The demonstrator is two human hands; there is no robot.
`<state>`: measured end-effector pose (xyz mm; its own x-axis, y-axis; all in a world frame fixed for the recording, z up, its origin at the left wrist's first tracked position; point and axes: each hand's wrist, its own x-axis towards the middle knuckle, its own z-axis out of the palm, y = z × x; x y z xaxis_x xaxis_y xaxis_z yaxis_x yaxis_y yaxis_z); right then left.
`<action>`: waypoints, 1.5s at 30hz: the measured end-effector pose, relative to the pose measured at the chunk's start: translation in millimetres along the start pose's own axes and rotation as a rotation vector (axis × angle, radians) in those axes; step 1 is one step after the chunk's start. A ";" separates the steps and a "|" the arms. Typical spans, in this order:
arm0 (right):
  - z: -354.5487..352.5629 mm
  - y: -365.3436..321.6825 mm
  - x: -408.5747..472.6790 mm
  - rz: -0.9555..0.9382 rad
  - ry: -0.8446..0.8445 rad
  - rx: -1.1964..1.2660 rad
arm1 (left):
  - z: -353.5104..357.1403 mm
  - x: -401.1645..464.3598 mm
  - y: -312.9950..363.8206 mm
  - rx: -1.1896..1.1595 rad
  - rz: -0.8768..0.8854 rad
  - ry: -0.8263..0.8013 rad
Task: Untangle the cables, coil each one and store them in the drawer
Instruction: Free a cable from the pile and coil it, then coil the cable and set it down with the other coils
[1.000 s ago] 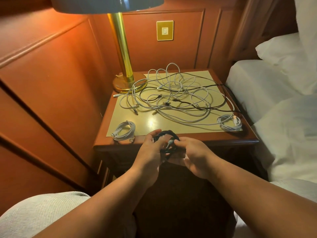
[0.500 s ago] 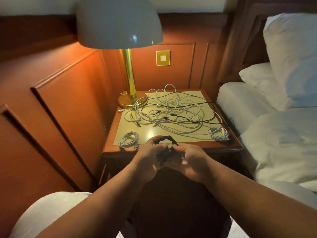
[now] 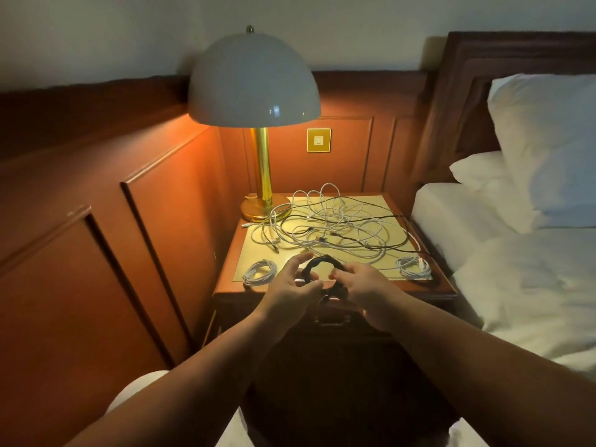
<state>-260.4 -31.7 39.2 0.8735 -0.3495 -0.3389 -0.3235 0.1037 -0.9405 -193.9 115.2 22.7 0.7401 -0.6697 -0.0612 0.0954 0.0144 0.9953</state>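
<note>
Both hands are meeting at the desk's (image 3: 429, 287) 6 o'clock edge, working a black coil (image 3: 317, 264). Left hand (image 3: 292, 290) is pinching the coil's left side w/ thumb and curled fingers, index lifting straighter above it; right hand (image 3: 364, 288) is gripping the coil's right side, fingers curling round it. Coil is standing roughly upright betw. the two hands, just over the front edge. The tangle (image 3: 335, 225) of white and black cables is sprawling across the desk's middle and toward 12 o'clock, loops overlapping, one white end trailing to 9 o'clock nr the lamp (image 3: 258, 124) base. A white coil (image 3: 259, 272) is lying at 7 o'clock, apart from the left hand; a 2nd white coil (image 3: 414, 267) is sitting at 4 o'clock, touching the tangle's outer strand. Lamp is glowing at 11 o'clock, brass stem upright. A switch (image 3: 318, 140) is showing on the wood panel behind. The bed (image 3: 516, 285) w/ pillows (image 3: 548, 140) is lying to 3 o'clock. Drawer front (image 3: 332, 317) below the hands is sitting in shadow; can't tell if it's open.
</note>
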 end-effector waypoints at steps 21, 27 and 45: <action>11.6 6.4 142.5 0.009 0.000 -0.550 | -127.7 100.1 -46.0 0.847 0.041 0.291; 26.9 17.8 166.3 0.033 -0.002 -0.511 | -154.5 122.7 -29.8 0.218 -0.283 0.518; 53.1 16.8 172.3 -0.064 0.131 -0.673 | -168.3 105.8 -39.5 0.995 -0.304 0.446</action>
<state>-96.0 -40.8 -36.2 0.8610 -0.4496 -0.2378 -0.4652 -0.5072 -0.7255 -7.3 168.7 -35.6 0.9669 -0.2171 -0.1341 -0.1126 -0.8344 0.5395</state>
